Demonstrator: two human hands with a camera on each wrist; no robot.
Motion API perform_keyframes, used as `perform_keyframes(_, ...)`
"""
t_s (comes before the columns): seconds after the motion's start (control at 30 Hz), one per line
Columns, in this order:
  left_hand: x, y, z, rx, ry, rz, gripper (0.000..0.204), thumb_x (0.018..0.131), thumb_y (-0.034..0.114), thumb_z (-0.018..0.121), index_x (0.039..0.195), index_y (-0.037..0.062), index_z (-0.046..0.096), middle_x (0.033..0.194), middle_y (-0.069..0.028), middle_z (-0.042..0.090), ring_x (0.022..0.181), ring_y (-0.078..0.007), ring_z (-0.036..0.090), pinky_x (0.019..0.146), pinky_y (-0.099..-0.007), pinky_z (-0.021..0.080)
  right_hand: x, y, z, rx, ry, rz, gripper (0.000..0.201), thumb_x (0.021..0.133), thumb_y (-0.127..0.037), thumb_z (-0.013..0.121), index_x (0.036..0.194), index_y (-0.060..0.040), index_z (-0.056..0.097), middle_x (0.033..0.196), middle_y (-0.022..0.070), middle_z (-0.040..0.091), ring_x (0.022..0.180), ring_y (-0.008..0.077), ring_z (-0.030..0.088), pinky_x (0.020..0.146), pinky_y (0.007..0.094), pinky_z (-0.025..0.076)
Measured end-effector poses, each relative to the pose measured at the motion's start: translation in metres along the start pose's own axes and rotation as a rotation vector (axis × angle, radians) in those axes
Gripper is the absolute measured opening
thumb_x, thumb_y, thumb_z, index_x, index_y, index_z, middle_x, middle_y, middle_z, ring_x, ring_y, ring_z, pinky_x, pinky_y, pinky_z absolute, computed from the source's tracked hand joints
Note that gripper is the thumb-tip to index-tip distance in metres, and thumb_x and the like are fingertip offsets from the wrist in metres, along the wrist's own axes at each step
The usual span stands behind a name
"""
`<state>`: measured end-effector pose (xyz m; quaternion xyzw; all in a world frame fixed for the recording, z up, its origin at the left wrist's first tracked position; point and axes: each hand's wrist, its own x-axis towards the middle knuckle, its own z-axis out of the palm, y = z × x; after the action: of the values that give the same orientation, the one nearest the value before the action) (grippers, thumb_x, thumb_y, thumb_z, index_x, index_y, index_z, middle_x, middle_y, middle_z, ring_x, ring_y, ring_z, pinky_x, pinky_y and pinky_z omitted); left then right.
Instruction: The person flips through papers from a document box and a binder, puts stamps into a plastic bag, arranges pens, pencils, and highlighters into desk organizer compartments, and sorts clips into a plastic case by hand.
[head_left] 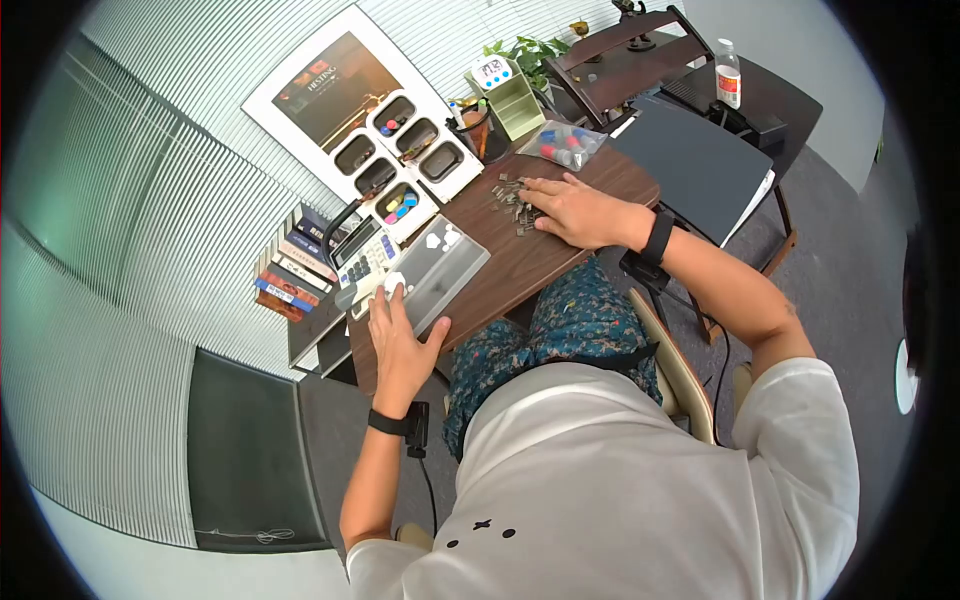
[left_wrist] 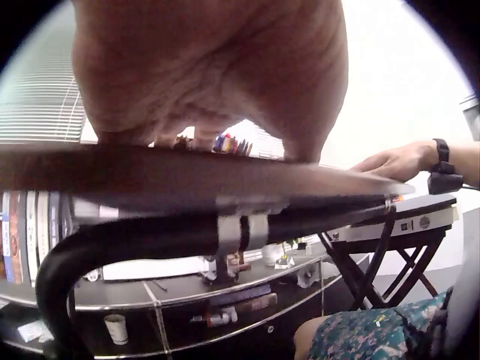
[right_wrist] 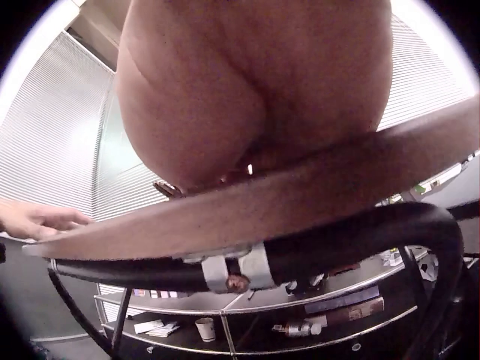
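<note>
My right hand (head_left: 580,212) lies palm down on the brown tabletop (head_left: 520,265), its fingers stretched over the near side of a pile of small metal clips (head_left: 508,196). Some clips are hidden beneath it. On the left, my left hand (head_left: 402,345) rests with spread fingers at the near-left end of the table, beside a translucent grey tray (head_left: 450,282) with several white pieces (head_left: 440,237) at its far end. Its fingertips are right by another white piece (head_left: 395,282) and the calculator (head_left: 366,260). Both wrist views show the palms over the table edge, fingers mostly hidden.
Behind the tray stands a white organizer (head_left: 418,215) with dark compartments, some holding colored items. A clear bag of red and blue pieces (head_left: 563,145), a pen cup (head_left: 482,130) and a timer (head_left: 491,71) sit farther back. Books (head_left: 295,262) stand left; a dark folder (head_left: 690,165) lies right.
</note>
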<state>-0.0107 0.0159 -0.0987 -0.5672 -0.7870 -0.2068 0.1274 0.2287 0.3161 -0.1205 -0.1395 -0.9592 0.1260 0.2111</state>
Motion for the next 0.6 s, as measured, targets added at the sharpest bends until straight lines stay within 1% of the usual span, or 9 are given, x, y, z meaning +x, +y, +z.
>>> perform_keyframes(0.07, 0.001, 0.019, -0.014, 0.112, 0.0, 0.012, 0.077, 0.096, 0.04, 0.077, 0.153, -0.0032, 0.047, 0.165, -0.0325, 0.032, 0.152, -0.0513, 0.033, 0.125, -0.0533, 0.03, 0.0, -0.003, 0.007, -0.029, 0.007, -0.007, 0.057, 0.109, -0.03, 0.056, 0.158, -0.0011, 0.045, 0.167, 0.0226, 0.038, 0.155, 0.0407, 0.036, 0.127, 0.06, 0.029)
perform_keyframes(0.2, 0.054, 0.058, -0.028, 0.108, -0.177, 0.259, 0.074, 0.097, 0.043, 0.075, 0.151, -0.002, 0.05, 0.158, -0.0311, 0.045, 0.149, -0.0513, 0.038, 0.125, -0.0527, 0.031, 0.007, -0.008, 0.012, -0.058, 0.004, -0.016, 0.057, 0.109, -0.03, 0.057, 0.157, -0.0011, 0.046, 0.168, 0.0222, 0.038, 0.155, 0.0398, 0.037, 0.127, 0.0597, 0.029)
perform_keyframes(0.23, 0.073, 0.064, -0.027, 0.085, -0.242, 0.373, 0.073, 0.098, 0.044, 0.073, 0.15, -0.0018, 0.051, 0.154, -0.0302, 0.05, 0.147, -0.0489, 0.042, 0.124, -0.0507, 0.033, 0.007, -0.006, 0.016, -0.065, 0.066, -0.027, 0.056, 0.109, -0.031, 0.057, 0.155, -0.0011, 0.048, 0.166, 0.023, 0.04, 0.154, 0.04, 0.038, 0.127, 0.0591, 0.031)
perform_keyframes(0.27, 0.092, 0.069, -0.028, 0.086, -0.246, 0.375, 0.073, 0.098, 0.044, 0.073, 0.15, -0.0018, 0.051, 0.154, -0.0302, 0.05, 0.147, -0.0489, 0.042, 0.124, -0.0507, 0.033, 0.006, -0.005, 0.02, -0.072, 0.13, -0.032, 0.055, 0.108, -0.032, 0.057, 0.153, -0.0011, 0.051, 0.164, 0.0238, 0.043, 0.154, 0.0403, 0.04, 0.126, 0.0586, 0.032)
perform_keyframes(0.33, 0.131, 0.081, -0.026, -0.086, -0.515, 0.395, 0.074, 0.099, 0.046, 0.071, 0.151, -0.0021, 0.051, 0.148, -0.0276, 0.056, 0.142, -0.043, 0.05, 0.12, -0.0457, 0.039, 0.006, -0.009, 0.016, -0.056, 0.126, -0.013, 0.056, 0.107, -0.029, 0.059, 0.154, 0.0002, 0.049, 0.164, 0.0246, 0.042, 0.154, 0.0412, 0.039, 0.127, 0.0571, 0.032)
perform_keyframes(0.4, 0.167, 0.081, -0.006, -0.056, -0.565, 0.399, 0.071, 0.1, 0.042, 0.07, 0.151, -0.002, 0.051, 0.147, -0.027, 0.058, 0.14, -0.0414, 0.053, 0.118, -0.0442, 0.041, 0.005, -0.008, 0.019, -0.038, 0.119, 0.003, 0.057, 0.107, -0.026, 0.06, 0.155, 0.0016, 0.047, 0.165, 0.0253, 0.04, 0.154, 0.0421, 0.037, 0.127, 0.0557, 0.031)
perform_keyframes(0.47, 0.196, 0.074, 0.025, -0.028, -0.608, 0.396, 0.068, 0.1, 0.038, 0.07, 0.152, -0.0019, 0.051, 0.146, -0.0265, 0.059, 0.139, -0.0397, 0.055, 0.116, -0.0426, 0.044, 0.009, -0.002, 0.027, -0.051, 0.229, -0.024, 0.055, 0.103, -0.02, 0.063, 0.151, 0.0045, 0.05, 0.162, 0.0271, 0.042, 0.151, 0.0438, 0.041, 0.126, 0.0517, 0.035)
perform_keyframes(0.53, 0.221, 0.065, 0.06, 0.084, -0.558, 0.417, 0.059, 0.1, 0.02, 0.064, 0.154, -0.0011, 0.049, 0.149, -0.0282, 0.057, 0.139, -0.0421, 0.054, 0.118, -0.0437, 0.043, 0.008, -0.002, 0.026, -0.042, 0.254, -0.026, 0.053, 0.101, -0.017, 0.065, 0.148, 0.0055, 0.053, 0.16, 0.0272, 0.045, 0.149, 0.0437, 0.044, 0.124, 0.0501, 0.037)
perform_keyframes(0.6, 0.235, 0.06, 0.087, 0.037, -0.516, 0.422, 0.059, 0.098, 0.012, 0.06, 0.155, -0.0008, 0.048, 0.15, -0.0286, 0.056, 0.14, -0.0418, 0.054, 0.119, -0.0439, 0.043, 0.007, -0.005, 0.023, -0.036, 0.281, -0.024, 0.052, 0.1, -0.014, 0.066, 0.145, 0.0066, 0.055, 0.158, 0.0273, 0.047, 0.147, 0.0436, 0.046, 0.123, 0.0485, 0.04)
